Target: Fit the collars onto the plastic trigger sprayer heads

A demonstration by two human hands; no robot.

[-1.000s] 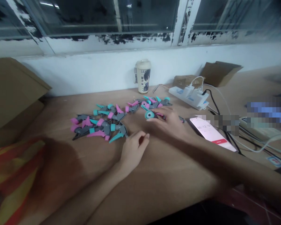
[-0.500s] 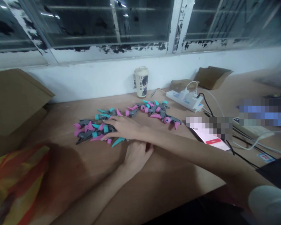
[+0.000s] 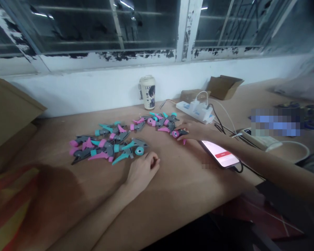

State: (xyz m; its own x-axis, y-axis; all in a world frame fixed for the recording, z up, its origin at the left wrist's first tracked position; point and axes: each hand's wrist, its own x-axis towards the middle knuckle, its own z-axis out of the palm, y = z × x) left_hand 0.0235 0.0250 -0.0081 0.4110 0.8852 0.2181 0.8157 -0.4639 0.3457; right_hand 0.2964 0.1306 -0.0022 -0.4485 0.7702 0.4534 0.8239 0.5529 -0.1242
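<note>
Grey trigger sprayer heads with pink or teal caps and triggers lie in a loose arc on the table. My left hand rests on the tabletop in front of them, fingers curled in and thumb near the index finger, with nothing visible in it. At the arc's right end, my right hand has its thumb and fingers around a grey sprayer head with a pink cap. Part of that piece is hidden under the fingers.
A lidded cup stands by the wall. Right of it are a power strip with cables, a cardboard box and a lit phone. Cardboard and a red-yellow bag sit at the left.
My right hand has moved right, from the left cluster to the sprayer head at the arc's right end. My left hand stays on the table; the view has shifted slightly right.
</note>
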